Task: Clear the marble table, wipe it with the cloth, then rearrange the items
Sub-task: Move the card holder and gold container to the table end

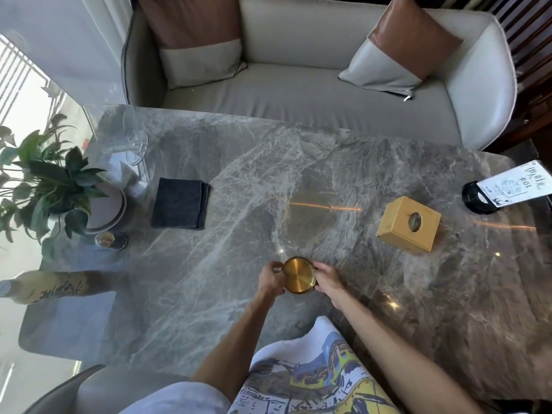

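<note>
Two hands, left (270, 279) and right (327, 280), curl round the gold dish (298, 279) near the marble table's (209, 300) front edge. Clearing seems just begun; the dark cloth (179, 203) lies folded, well apart. Next, lift the dish away, kept flat.

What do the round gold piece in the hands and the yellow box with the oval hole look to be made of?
Round gold piece: likely brushed metal, brass-coloured, going by the fine concentric lines and soft satin sheen.
Yellow box: probably wood or bamboo with a matte finish. Its faces are flat and even with no glare, but the grain is too faint to confirm.
</note>
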A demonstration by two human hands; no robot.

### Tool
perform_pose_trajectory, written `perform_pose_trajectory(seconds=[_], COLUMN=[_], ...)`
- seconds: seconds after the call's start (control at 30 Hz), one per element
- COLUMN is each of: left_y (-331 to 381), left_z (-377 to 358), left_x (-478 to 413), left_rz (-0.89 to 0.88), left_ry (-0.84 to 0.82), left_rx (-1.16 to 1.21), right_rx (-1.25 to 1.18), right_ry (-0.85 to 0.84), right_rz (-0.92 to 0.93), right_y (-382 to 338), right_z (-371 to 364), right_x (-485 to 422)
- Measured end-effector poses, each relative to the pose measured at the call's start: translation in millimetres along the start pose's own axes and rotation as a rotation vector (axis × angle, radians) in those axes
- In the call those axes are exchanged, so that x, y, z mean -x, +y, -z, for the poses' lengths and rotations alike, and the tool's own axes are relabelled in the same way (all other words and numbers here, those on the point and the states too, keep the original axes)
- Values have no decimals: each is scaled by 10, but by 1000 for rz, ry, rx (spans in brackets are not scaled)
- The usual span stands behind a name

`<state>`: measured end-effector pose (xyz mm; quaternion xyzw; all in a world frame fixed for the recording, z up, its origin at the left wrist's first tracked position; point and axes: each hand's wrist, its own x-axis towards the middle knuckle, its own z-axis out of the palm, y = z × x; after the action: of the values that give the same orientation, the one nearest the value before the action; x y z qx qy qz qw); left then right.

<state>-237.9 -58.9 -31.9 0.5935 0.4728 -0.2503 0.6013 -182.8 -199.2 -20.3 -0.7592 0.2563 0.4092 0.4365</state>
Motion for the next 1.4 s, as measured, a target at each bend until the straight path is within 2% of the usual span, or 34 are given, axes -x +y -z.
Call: perform_pose_trajectory(seconds=[0.2,0.4,0.53,0.7,0.9,1.07,1.17,1.3,1.4], left_y=[16,11,28,-96,1,316,262,174,538], left_z=[-236,-806,-1460,-2574,-3993,-4848,-5245,-5544,-5588], left_x=[175,450,684,773,928,1075,729,236,572], left_rz=[-60,-99,-127,-161,-218,-298,-350,-363,-331], left_ry=[48,78,87,193,90,-16,-4,5,-5], left_rx=[-2,22,51,-60,-176,-269,-367,-373,-357], right_rx=[-10,-53,-161,-219,-312,-374,-421,-431,-426], right_ry=[5,-30,-62,-82,-14,106,152,169,175], right_rz=[52,119,151,151,137,131,114,131,145], right_y=[126,389,660,1123,1506,1697,1836,1986,1934], right_z=[215,759,1421,2463,3770,4656,5004,5247,5310], right_x=[87,111,88,-105,-143,-366,-531,-794,-950])
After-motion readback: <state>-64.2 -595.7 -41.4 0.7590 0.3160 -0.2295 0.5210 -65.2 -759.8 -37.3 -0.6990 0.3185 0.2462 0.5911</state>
